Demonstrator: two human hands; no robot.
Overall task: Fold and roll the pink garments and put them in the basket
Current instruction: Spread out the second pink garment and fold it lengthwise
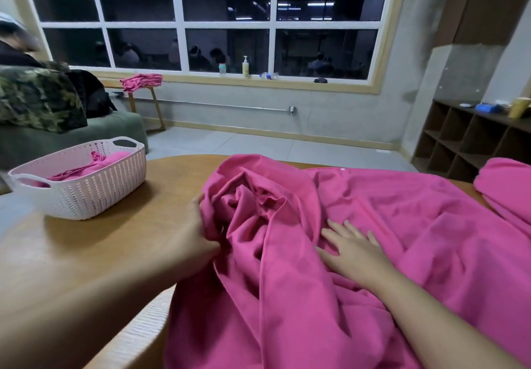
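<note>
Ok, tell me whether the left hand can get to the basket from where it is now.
Probably yes. The left hand grips the bunched edge of the pink garment, and only bare table lies between it and the basket. It would need to let go or carry the cloth along.

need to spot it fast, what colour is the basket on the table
Pale pink basket, perforated weave pattern, seen in the head view.
</note>
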